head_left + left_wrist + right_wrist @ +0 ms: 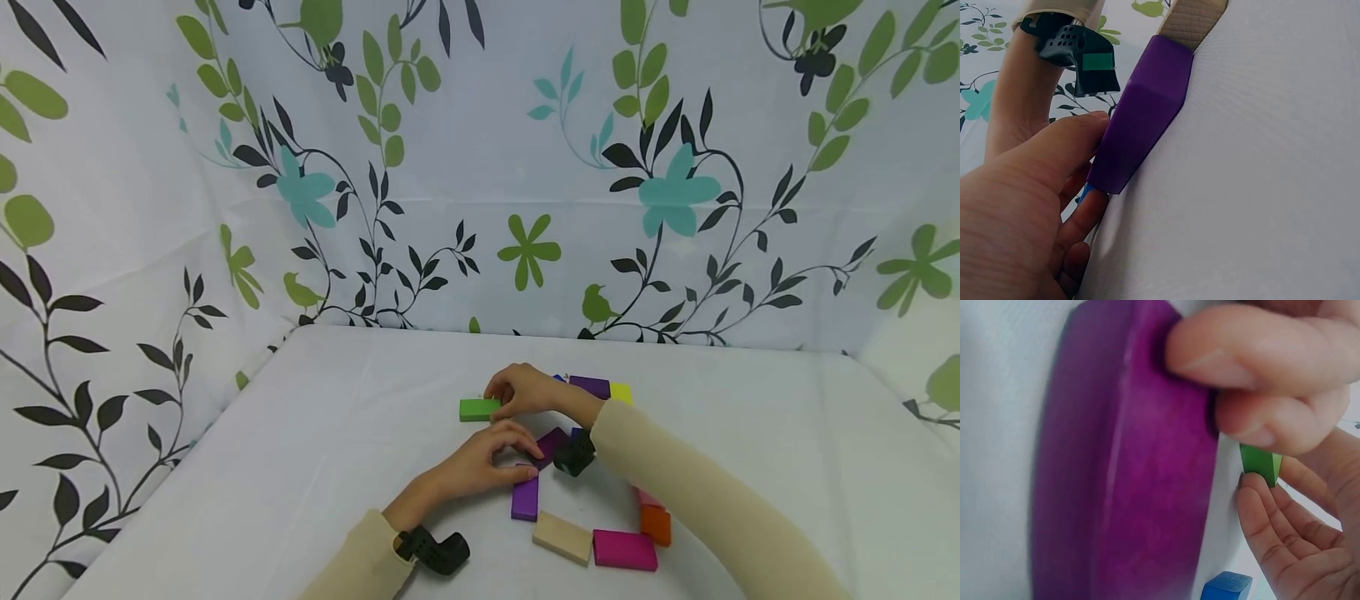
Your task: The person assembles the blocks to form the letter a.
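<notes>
My right hand [531, 390] pinches the right end of a light green block [477, 409], with thumb in front and fingers behind. The right wrist view shows these fingers against the green block [1261, 464]. Nearer the front, my left hand [480, 458] has bent fingertips on the edge of a dark purple block [552, 444]; in the right wrist view these fingertips [1222, 365] touch that block [1154, 469] up close. Its thumb lies at the far end of a violet block [525, 498], seen also in the left wrist view [1144, 112].
More blocks form a curved line: tan [562, 537], pink [625, 550], orange [656, 526], dark violet [589, 386] and yellow [621, 392]. A blue block [1227, 586] lies near the right hand. The right forearm [697, 483] crosses over part of the line. A patterned cloth hangs behind the white table [337, 417].
</notes>
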Demonstrator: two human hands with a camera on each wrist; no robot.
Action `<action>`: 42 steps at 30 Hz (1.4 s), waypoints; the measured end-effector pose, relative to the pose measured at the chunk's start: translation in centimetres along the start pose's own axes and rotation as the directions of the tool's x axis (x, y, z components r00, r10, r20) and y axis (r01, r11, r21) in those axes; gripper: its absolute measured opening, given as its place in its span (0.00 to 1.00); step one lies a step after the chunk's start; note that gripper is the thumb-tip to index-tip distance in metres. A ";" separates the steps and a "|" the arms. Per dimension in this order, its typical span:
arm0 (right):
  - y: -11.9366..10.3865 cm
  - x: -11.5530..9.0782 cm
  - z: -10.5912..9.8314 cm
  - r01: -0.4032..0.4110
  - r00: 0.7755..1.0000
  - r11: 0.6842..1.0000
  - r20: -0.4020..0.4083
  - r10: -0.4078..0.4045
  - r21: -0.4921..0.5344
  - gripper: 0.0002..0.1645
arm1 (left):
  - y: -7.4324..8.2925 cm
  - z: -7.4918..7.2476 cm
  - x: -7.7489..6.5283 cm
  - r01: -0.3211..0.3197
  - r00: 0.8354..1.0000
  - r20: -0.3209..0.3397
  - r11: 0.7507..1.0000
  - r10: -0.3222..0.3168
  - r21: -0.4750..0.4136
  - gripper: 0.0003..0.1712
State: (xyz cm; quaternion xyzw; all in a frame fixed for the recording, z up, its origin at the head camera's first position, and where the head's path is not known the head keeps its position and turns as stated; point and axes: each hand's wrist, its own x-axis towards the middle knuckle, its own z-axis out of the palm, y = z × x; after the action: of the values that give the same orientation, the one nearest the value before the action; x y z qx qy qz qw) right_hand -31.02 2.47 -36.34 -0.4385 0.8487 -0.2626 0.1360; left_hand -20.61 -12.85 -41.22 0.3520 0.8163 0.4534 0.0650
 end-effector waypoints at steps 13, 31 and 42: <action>0.4 -1.0 -1.0 -0.073 0.997 0.997 -0.035 0.073 0.013 0.18 | -0.5 0.2 0.5 -0.006 1.000 -0.016 1.000 0.006 0.010 0.13; 1.8 -4.9 -0.6 -0.035 0.991 0.991 -0.126 0.051 0.131 0.19 | -0.6 0.8 0.3 0.016 1.000 -0.013 1.000 -0.016 -0.010 0.13; 1.3 -6.5 -1.3 -0.035 0.987 0.988 -0.150 0.058 0.152 0.19 | -0.7 0.4 0.3 -0.078 0.996 -0.043 0.996 0.080 0.042 0.13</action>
State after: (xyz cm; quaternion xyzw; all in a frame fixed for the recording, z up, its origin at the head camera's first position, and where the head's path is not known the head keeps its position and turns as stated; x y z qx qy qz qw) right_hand -28.73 8.81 -35.94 -0.3855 0.8448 -0.3549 0.1084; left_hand -21.02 -12.62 -41.88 0.3749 0.8120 0.4468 0.0215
